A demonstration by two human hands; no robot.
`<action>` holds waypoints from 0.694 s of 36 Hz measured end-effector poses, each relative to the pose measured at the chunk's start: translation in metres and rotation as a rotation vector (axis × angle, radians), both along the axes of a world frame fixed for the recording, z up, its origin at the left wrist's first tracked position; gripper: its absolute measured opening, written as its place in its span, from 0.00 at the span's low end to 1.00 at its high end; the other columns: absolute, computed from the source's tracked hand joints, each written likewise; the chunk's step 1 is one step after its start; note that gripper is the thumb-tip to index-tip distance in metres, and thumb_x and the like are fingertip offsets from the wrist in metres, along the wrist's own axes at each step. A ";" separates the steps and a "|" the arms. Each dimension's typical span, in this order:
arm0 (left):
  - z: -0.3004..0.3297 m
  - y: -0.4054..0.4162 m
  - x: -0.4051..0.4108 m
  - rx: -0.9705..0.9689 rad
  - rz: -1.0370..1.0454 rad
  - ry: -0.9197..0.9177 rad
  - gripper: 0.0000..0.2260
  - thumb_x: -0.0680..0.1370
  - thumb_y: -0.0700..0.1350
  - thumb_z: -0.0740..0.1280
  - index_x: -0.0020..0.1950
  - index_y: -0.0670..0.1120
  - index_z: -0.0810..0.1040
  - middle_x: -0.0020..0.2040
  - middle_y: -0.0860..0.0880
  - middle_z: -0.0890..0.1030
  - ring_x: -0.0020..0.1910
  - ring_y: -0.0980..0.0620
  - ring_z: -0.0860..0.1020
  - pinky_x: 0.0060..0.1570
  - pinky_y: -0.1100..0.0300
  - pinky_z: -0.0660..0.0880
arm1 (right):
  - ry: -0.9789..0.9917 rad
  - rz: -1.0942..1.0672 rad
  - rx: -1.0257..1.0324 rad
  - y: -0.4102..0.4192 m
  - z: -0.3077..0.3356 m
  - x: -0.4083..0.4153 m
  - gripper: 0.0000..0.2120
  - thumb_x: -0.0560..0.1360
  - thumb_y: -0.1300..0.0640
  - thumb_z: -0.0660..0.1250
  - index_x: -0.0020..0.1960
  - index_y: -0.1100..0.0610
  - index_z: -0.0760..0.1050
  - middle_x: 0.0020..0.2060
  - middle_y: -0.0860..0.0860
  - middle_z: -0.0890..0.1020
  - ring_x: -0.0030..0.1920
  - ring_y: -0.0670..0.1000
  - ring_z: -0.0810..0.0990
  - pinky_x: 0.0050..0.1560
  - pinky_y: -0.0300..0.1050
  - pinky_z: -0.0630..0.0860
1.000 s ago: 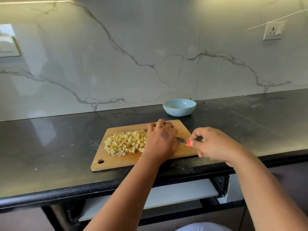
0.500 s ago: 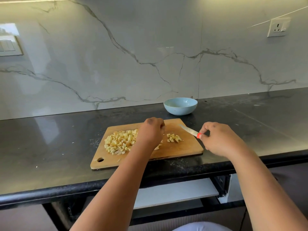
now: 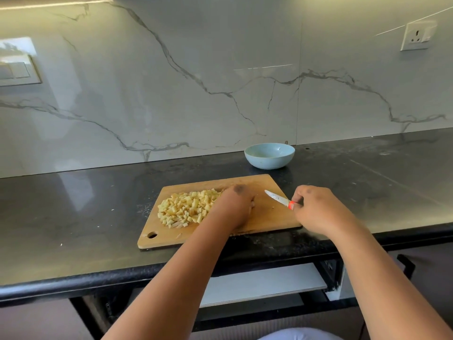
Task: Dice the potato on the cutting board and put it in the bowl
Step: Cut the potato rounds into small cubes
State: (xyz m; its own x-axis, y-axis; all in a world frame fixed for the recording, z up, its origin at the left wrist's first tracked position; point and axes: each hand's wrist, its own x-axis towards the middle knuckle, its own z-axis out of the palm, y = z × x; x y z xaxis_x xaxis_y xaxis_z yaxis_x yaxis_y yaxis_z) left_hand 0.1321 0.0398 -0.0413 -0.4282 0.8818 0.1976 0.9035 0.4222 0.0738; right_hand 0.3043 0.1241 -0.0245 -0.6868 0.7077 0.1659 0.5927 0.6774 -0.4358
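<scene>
Wooden board (image 3: 264, 217) on the table (image 3: 73, 217) carries the diced potato (image 3: 186, 208) heaped left, the left hand (image 3: 234, 207) against it, fingers hidden, while right fingers (image 3: 297, 196) clench a knife (image 3: 279, 199) pointing up-left, bowl (image 3: 269, 155) behind.

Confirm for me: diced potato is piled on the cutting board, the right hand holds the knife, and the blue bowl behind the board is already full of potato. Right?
Not quite. The head view shows the blue bowl empty. The diced potato is piled on the cutting board, and the right hand holds the knife.
</scene>
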 end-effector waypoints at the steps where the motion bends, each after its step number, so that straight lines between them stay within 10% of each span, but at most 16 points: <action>1: 0.001 -0.005 -0.004 0.005 0.013 -0.005 0.09 0.82 0.47 0.61 0.53 0.44 0.78 0.50 0.47 0.79 0.44 0.51 0.76 0.42 0.59 0.73 | 0.002 0.010 -0.001 0.000 0.000 0.000 0.05 0.81 0.54 0.61 0.51 0.54 0.73 0.41 0.51 0.76 0.33 0.47 0.71 0.29 0.39 0.62; 13: 0.039 -0.031 -0.031 0.305 0.041 -0.160 0.13 0.66 0.48 0.81 0.44 0.45 0.81 0.34 0.55 0.77 0.32 0.60 0.73 0.31 0.72 0.65 | 0.089 0.081 0.019 -0.016 -0.004 -0.008 0.05 0.81 0.54 0.61 0.52 0.53 0.74 0.39 0.48 0.74 0.33 0.45 0.71 0.28 0.37 0.61; 25: 0.032 -0.033 -0.030 0.283 0.101 -0.068 0.03 0.76 0.39 0.70 0.49 0.44 0.82 0.45 0.49 0.82 0.43 0.52 0.80 0.43 0.61 0.76 | 0.124 0.109 0.059 -0.021 -0.006 -0.010 0.04 0.81 0.53 0.61 0.52 0.52 0.73 0.38 0.46 0.74 0.32 0.43 0.72 0.27 0.36 0.61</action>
State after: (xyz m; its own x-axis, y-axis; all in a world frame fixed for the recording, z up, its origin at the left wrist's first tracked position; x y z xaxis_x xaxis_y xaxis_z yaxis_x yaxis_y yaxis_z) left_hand 0.1024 0.0066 -0.0090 -0.5313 0.7483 0.3972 0.8471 0.4635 0.2600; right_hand 0.2945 0.1026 -0.0303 -0.7304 0.6169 0.2932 0.4585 0.7610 -0.4589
